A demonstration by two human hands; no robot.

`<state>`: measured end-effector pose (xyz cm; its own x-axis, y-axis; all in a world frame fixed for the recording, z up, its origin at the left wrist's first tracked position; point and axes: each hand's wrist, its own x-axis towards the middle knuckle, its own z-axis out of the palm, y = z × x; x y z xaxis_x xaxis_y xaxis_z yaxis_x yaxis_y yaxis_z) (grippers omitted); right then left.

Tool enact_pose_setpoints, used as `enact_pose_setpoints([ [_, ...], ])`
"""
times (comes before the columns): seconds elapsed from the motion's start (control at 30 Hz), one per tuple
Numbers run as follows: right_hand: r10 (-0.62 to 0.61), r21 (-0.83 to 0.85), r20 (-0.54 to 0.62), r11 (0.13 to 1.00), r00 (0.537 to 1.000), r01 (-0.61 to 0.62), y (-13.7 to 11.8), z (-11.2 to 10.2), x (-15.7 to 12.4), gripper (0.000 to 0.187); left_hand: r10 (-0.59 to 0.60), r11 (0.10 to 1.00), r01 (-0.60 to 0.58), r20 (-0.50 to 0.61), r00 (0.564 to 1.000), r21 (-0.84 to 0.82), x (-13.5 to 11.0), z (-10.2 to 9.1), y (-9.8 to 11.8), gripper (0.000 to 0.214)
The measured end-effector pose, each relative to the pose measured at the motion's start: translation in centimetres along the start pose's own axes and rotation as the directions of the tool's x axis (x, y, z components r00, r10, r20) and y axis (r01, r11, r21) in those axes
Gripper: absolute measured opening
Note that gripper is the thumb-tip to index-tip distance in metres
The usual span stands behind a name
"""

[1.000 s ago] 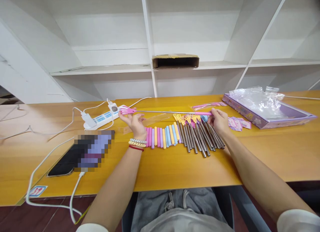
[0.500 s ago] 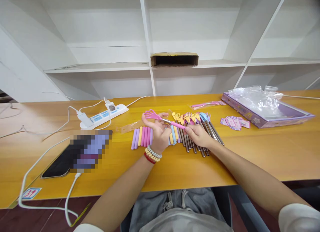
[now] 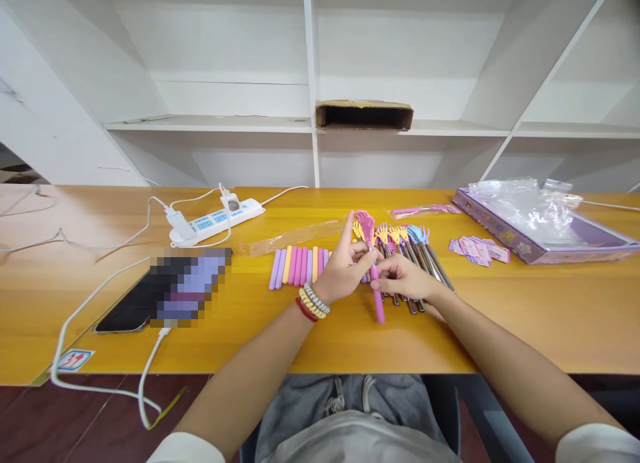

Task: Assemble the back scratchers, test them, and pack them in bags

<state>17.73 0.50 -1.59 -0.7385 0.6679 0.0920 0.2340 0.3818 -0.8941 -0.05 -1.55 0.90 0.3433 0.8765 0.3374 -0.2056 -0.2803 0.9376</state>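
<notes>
- Coloured sleeves [image 3: 299, 266]: a row on the table, just left of the left fingers, unmoved.
- Left hand [image 3: 345, 266]: fingers pinched round the pink scratcher [image 3: 373, 270] below its claw; earlier they cupped the claw itself.
- Pink scratcher: collapsed short, now near upright between both hands, not slanting as before.
- Right hand [image 3: 406, 278]: fingertips gripping the pink handle.
- Metal scratchers [image 3: 417, 256]: a bunch beyond the right fingers.

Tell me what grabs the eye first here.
Both hands, left hand and right hand, meet mid-table on a pink back scratcher. Beside them lie a row of pastel grips and a fan of metal scratchers. A purple box sits far right.
</notes>
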Motion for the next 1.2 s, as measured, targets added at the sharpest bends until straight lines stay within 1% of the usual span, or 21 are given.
enact_pose_setpoints([
  [0.1,-0.003,0.097,0.018,0.995,1.000,0.001,-0.2,-0.1,0.0,0.029,0.010,1.000,-0.011,0.079,0.997,0.015,0.0,-0.1,-0.5,0.083],
  [0.17,0.006,0.147,-0.007,0.989,1.000,-0.005,-0.4,-0.2,0.0,0.029,0.008,1.000,-0.010,0.086,0.996,0.029,0.1,-0.3,-0.8,0.080],
  [0.2,0.010,0.178,-0.057,0.984,0.998,0.000,-0.4,-0.2,0.1,0.030,-0.003,0.999,-0.001,0.080,0.997,0.044,0.2,-0.4,-0.9,0.075],
  [0.23,0.008,0.213,-0.138,0.977,0.990,0.021,-0.3,-0.2,0.2,0.031,-0.019,0.998,0.014,0.075,0.997,0.064,0.3,-0.5,-0.9,0.068],
  [0.27,0.000,0.247,-0.240,0.967,0.971,0.061,-0.2,-0.3,0.2,0.033,-0.038,0.996,0.031,0.081,0.996,0.085,0.4,-0.5,-0.9,0.058],
  [0.33,-0.030,0.296,-0.434,0.939,0.901,0.174,0.3,-0.5,0.3,0.036,-0.080,0.990,0.064,0.130,0.988,0.122,0.5,-0.6,-0.8,0.038],
  [0.37,-0.052,0.306,-0.492,0.924,0.869,0.229,0.6,-0.6,0.4,0.037,-0.097,0.988,0.074,0.171,0.980,0.135,0.5,-0.6,-0.8,0.031],
  [0.4,-0.071,0.310,-0.518,0.913,0.852,0.264,0.8,-0.7,0.4,0.038,-0.110,0.986,0.079,0.214,0.971,0.147,0.5,-0.6,-0.7,0.027],
  [0.43,-0.076,0.312,-0.521,0.910,0.850,0.273,1.0,-0.8,0.4,0.038,-0.121,0.984,0.082,0.255,0.959,0.158,0.6,-0.5,-0.7,0.025],
  [0.53,-0.019,0.308,-0.497,0.931,0.868,0.196,1.0,-1.1,0.3,0.033,-0.168,0.981,0.125,0.332,0.928,0.149,0.5,-0.5,-0.7,0.027],
  [0.6,0.044,0.343,-0.498,0.927,0.866,0.150,0.7,-1.3,0.3,0.031,-0.220,0.975,0.201,0.343,0.913,0.092,0.6,-0.6,-0.8,0.034],
  [0.67,0.088,0.425,-0.523,0.889,0.848,0.170,0.3,-1.7,0.2,0.031,-0.263,0.956,0.292,0.337,0.904,-0.038,0.7,-1.0,-0.9,0.044],
  [0.77,0.166,0.549,-0.603,0.796,0.780,0.255,0.1,-2.6,0.1,0.030,-0.242,0.876,0.357,0.343,0.907,-0.325,0.8,-1.5,-0.6,0.061],
  [0.83,0.220,0.593,-0.636,0.753,0.740,0.286,0.1,-3.1,0.1,0.027,-0.185,0.812,0.322,0.309,0.933,-0.487,0.7,-1.8,-0.2,0.073],
  [0.87,0.237,0.605,-0.636,0.744,0.735,0.283,0.1,-3.3,0.1,0.026,-0.155,0.788,0.281,0.265,0.952,-0.547,0.7,-1.9,0.1,0.079],
  [0.9,0.248,0.609,-0.627,0.747,0.739,0.266,0.2,-3.3,0.1,0.026,-0.131,0.770,0.234,0.212,0.968,-0.594,0.7,-1.9,0.2,0.083],
  [0.97,0.248,0.584,-0.596,0.787,0.764,0.200,0.4,-3.2,0.1,0.028,-0.100,0.752,0.144,0.105,0.989,-0.643,0.7,-2.0,0.4,0.086],
  [1.03,0.224,0.512,-0.568,0.850,0.792,0.127,0.5,-2.7,0.2,0.031,-0.105,0.774,0.085,0.006,0.995,-0.627,1.0,-2.0,0.2,0.076],
  [1.1,0.197,0.426,-0.533,0.903,0.823,0.060,0.7,-2.1,0.3,0.033,-0.131,0.841,0.047,-0.119,0.984,-0.538,1.3,-2.2,-0.3,0.053],
  [1.13,0.192,0.398,-0.516,0.917,0.835,0.035,0.7,-1.8,0.4,0.033,-0.144,0.872,0.041,-0.175,0.974,-0.488,1.5,-2.3,-0.5,0.042],
  [1.2,0.205,0.378,-0.498,0.926,0.843,-0.001,0.7,-1.3,0.5,0.035,-0.164,0.904,0.045,-0.247,0.955,-0.425,1.8,-2.5,-1.0,0.028],
])
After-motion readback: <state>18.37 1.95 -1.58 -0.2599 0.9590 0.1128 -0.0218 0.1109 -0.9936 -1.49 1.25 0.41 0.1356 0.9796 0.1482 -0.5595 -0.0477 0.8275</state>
